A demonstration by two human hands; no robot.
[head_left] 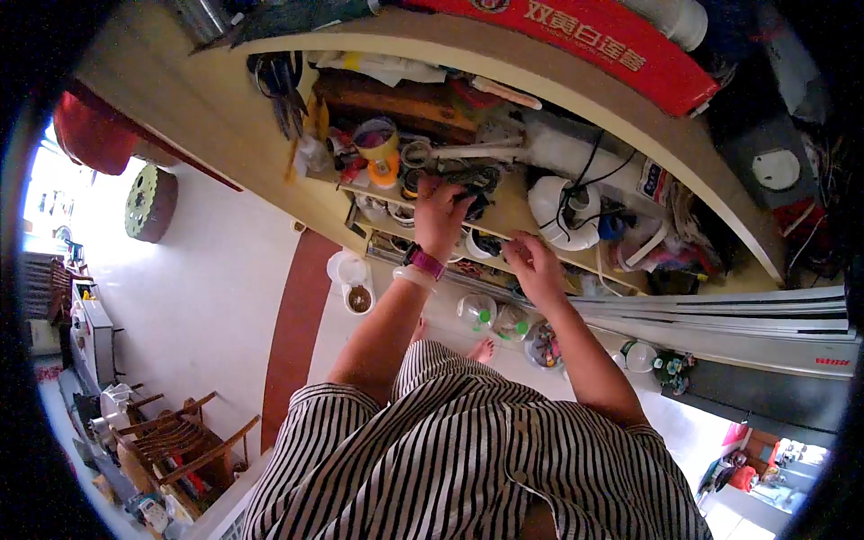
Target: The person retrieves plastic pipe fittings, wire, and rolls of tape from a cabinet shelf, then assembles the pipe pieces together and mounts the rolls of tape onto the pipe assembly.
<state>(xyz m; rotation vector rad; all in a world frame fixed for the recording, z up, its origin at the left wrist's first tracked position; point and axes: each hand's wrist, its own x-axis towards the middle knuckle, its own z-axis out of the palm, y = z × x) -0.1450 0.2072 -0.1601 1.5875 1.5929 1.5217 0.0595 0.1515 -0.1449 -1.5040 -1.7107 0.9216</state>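
My left hand (440, 218), with a purple watch (424, 261) on its wrist, reaches onto a shelf (519, 200). Its fingers are curled against a dark tangled bundle (480, 183) that looks like cord; what they grip is partly hidden. Rolls of tape, one yellowish (375, 139) and one orange (383, 169), stand left of this hand. Over the shelf's front edge, my right hand (533, 266) has its fingertips drawn together; anything between them is too small to make out. Near it, a white container (483, 243) with dark contents sits lower down.
A white round object (564, 212) with a black cable lies right on the shelf. A red box (576, 36) rests above. Clear bottles with green caps (476, 311) and a tub (358, 298) stand on the floor. A wooden chair (184, 441) is lower left.
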